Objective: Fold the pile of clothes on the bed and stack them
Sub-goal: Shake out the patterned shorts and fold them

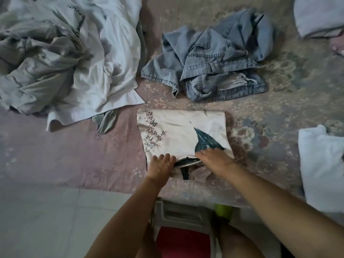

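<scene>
1. Nearest my view is a white plastic stool point(183, 211) with something red point(183, 241) beneath it, and my two forearms reach over it to the bed point(74, 155).
2. My left hand point(161, 167) grips the near edge of the printed white garment point(183, 133), fingers curled over it. My right hand point(216, 160) lies on the same edge just beside it, fingers bent into the cloth; I judge it is pinching a layer, though the fingertips are hidden.
3. That garment sits half folded at the bed's near middle, a dark patterned band point(188, 162) showing between the hands.
4. Risk: several layers meet at this edge, so I could catch only some of them, and the fold would then open or skew.
5. Another risk: the garment lies close to the bed's front edge, so a tug toward me could drag it off.
6. Room: the crumpled denim piece point(214, 62) lies beyond, the grey-white unfolded pile point(61, 58) far left with its corner near the garment.
7. Folded white items point(322, 164) sit at the right edge, another stack point(318, 17) top right; the bare sheet left of the garment gives free space.
</scene>
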Motion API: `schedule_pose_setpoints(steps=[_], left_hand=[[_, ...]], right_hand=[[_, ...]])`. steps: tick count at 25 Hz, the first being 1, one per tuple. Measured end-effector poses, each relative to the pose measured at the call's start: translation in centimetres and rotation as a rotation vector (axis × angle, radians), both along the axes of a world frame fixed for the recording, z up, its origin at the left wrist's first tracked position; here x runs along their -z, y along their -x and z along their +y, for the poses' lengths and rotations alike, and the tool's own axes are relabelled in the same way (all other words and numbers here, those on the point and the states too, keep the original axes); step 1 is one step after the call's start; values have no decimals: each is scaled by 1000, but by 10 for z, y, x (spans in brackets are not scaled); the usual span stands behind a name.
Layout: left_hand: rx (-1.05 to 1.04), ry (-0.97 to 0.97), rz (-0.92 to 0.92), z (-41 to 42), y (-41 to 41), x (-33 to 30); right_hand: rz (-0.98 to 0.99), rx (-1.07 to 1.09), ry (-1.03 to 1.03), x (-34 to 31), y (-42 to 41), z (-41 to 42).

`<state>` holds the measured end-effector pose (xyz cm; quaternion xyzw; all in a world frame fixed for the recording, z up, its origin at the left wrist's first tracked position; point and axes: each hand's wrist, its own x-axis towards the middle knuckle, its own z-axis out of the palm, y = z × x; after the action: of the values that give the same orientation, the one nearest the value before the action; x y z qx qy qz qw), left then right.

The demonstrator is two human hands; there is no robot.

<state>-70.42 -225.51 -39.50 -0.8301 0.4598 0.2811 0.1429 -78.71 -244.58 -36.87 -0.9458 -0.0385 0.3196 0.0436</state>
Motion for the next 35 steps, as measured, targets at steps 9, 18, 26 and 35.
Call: schedule_pose_setpoints(steps=[9, 18, 26, 35], left_hand=[[302, 340, -160, 38, 39, 67], [108, 385, 71, 41, 32, 67], [192, 713, 73, 62, -10, 65], [304, 686, -203, 74, 35, 54]], right_hand=[[-261, -182, 239, 73, 83, 40], [-377, 85, 97, 90, 76, 52], [-557, 61, -132, 76, 67, 17], [-688, -119, -73, 58, 100, 29]])
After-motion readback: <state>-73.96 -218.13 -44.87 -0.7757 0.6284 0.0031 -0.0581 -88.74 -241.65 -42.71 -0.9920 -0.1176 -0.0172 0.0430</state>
